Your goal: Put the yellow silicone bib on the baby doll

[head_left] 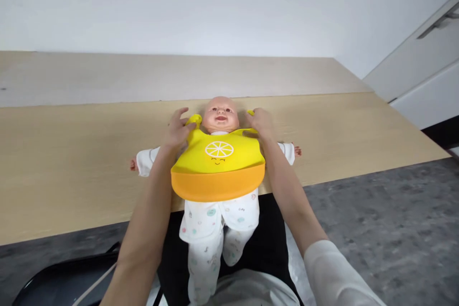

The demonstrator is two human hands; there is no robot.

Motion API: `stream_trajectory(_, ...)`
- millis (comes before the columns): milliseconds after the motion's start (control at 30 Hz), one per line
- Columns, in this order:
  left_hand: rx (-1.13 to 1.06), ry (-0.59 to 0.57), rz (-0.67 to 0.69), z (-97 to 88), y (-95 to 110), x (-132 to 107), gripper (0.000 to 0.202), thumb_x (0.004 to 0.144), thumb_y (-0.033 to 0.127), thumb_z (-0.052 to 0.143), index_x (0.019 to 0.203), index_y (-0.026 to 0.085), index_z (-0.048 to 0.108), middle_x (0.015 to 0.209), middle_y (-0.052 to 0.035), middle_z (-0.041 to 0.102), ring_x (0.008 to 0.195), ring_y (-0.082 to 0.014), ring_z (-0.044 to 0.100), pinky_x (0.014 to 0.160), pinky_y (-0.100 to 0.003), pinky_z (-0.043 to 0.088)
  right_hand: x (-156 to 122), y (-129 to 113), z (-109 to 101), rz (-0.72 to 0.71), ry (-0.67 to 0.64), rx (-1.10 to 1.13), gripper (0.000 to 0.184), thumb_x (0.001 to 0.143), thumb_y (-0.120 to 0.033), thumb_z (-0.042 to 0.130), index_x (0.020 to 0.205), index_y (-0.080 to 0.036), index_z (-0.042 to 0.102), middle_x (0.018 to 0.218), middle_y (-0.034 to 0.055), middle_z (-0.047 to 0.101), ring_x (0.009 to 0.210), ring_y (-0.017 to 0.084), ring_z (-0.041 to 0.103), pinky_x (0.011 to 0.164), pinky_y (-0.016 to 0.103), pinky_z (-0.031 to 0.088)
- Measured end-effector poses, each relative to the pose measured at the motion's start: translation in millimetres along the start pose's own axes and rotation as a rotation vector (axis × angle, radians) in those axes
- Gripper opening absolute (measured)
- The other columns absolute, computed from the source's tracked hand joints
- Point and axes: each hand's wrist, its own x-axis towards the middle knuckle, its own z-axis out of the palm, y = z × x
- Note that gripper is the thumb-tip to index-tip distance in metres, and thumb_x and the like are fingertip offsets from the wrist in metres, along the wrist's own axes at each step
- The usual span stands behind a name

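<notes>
A baby doll (pixel 221 114) in white patterned clothes lies on its back, arms spread wide and legs hanging over the table edge onto my lap. Across its chest is a yellow bib (pixel 234 153) with an orange catch pocket, a white citrus slice and a smiling face. My left hand (pixel 178 129) grips one neck strap beside the doll's head, with some fingers lifted away from it. On the other side, my right hand (pixel 261 123) has its fingers closed around the other strap, whose yellow tip shows past them. The straps are apart, not joined behind the neck.
The light wooden table (pixel 89 162) runs against a white wall (pixel 179 5). A black chair (pixel 60 279) stands below at the left. White cabinet fronts with a handle (pixel 439 21) are at the right, above a grey floor (pixel 376 229).
</notes>
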Motion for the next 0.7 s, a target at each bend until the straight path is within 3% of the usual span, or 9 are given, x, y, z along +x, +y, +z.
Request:
stream_trajectory(100, -0.196, 0.101, 0.114, -12.4, 12.7, -6.7, 0.061, 0.063, 0.02, 0.072, 0.12, 0.013, 0.053, 0.066, 0.0003, 0.064, 0.056, -0.0137, 0.058, 0.054, -0.024, 0.046, -12.1, -9.8, -22.1, 0.062, 0.18, 0.017, 0.031, 0.082, -0.045, 0.058, 0.071, -0.016, 0.055, 0.068, 0.0063, 0.059, 0.067, 0.018, 0.054, 0.065, 0.029, 0.04)
stream_trajectory(167, -0.245, 0.082, 0.252, -16.3, 27.9, -16.1, 0.056, 0.064, 0.025, 0.075, 0.115, 0.013, 0.055, 0.067, -0.0006, 0.064, 0.061, -0.0148, 0.061, 0.057, -0.025, 0.049, -28.0, -23.2, -32.7, -0.074, 0.21, 0.22, 0.033, 0.08, -0.048, 0.06, 0.075, -0.016, 0.058, 0.072, 0.0043, 0.06, 0.067, 0.016, 0.054, 0.065, 0.027, 0.042)
stream_trajectory(233, -0.195, 0.022, 0.405, -15.6, 50.4, -32.7, 0.05, 0.068, 0.03, 0.075, 0.112, 0.015, 0.058, 0.071, -0.0021, 0.066, 0.065, -0.0153, 0.063, 0.061, -0.026, 0.051, -49.7, -40.8, -37.2, -0.281, 0.13, 0.462, 0.036, 0.075, -0.051, 0.066, 0.086, -0.017, 0.062, 0.083, 0.0035, 0.064, 0.075, 0.015, 0.057, 0.07, 0.026, 0.045)
stream_trajectory(333, -0.037, -0.022, 0.597, -8.3, 93.5, -71.0, 0.038, 0.077, 0.035, 0.069, 0.11, 0.018, 0.062, 0.093, -0.0058, 0.07, 0.077, -0.0158, 0.066, 0.07, -0.027, 0.053, -85.4, -68.3, -33.5, -0.526, -0.176, 0.598, 0.045, 0.063, -0.048, 0.077, 0.096, -0.02, 0.065, 0.095, 0.0014, 0.066, 0.086, 0.016, 0.059, 0.079, 0.026, 0.047)
stream_trajectory(400, 0.105, -0.041, 0.707, -4.8, 119.3, -100.0, 0.032, 0.081, 0.034, 0.065, 0.109, 0.02, 0.064, 0.107, -0.0066, 0.068, 0.089, -0.0175, 0.066, 0.078, -0.028, 0.053, -104.3, -81.6, -29.3, -0.545, -0.262, 0.583, 0.034, 0.071, -0.048, 0.071, 0.091, -0.021, 0.066, 0.09, -0.0014, 0.067, 0.083, 0.015, 0.058, 0.078, 0.026, 0.048)
stream_trajectory(467, 0.214, -0.015, 0.806, -6.8, 132.6, -126.1, 0.03, 0.082, 0.032, 0.064, 0.11, 0.022, 0.065, 0.115, -0.0072, 0.065, 0.1, -0.0196, 0.063, 0.086, -0.031, 0.052, -114.0, -86.0, -30.8, -0.467, -0.228, 0.608, 0.028, 0.077, -0.048, 0.064, 0.084, -0.021, 0.065, 0.083, -0.0033, 0.066, 0.077, 0.013, 0.056, 0.075, 0.025, 0.048)
stream_trajectory(567, 0.202, 0.26, 0.815, -21.2, 116.8, -153.5, 0.025, 0.084, 0.029, 0.06, 0.106, 0.02, 0.065, 0.106, -0.0071, 0.065, 0.095, -0.0186, 0.061, 0.089, -0.033, 0.05, -106.8, -68.8, -52.8, -0.305, -0.123, 0.721, 0.021, 0.074, -0.037, 0.066, 0.073, -0.018, 0.059, 0.072, -0.0035, 0.061, 0.068, 0.011, 0.052, 0.065, 0.021, 0.045)
stream_trajectory(633, 0.111, 0.5, 0.673, -34.2, 83.7, -165.4, 0.019, 0.086, 0.028, 0.056, 0.099, 0.018, 0.065, 0.09, -0.0044, 0.063, 0.083, -0.0166, 0.06, 0.082, -0.032, 0.05, -90.9, -41.0, -78.9, -0.216, -0.025, 0.72, 0.015, 0.074, -0.028, 0.062, 0.068, -0.017, 0.053, 0.062, -0.0043, 0.052, 0.057, 0.008, 0.044, 0.054, 0.019, 0.038)
stream_trajectory(700, 0.097, 0.521, 0.44, -44.9, 41.0, -176.2, 0.019, 0.083, 0.031, 0.056, 0.092, 0.016, 0.065, 0.081, -0.0027, 0.061, 0.075, -0.016, 0.059, 0.08, -0.032, 0.05, -72.8, -4.6, -107.9, -0.034, 0.086, 0.56, 0.013, 0.074, -0.023, 0.061, 0.067, -0.016, 0.053, 0.057, -0.005, 0.047, 0.051, 0.006, 0.038, 0.049, 0.019, 0.032)
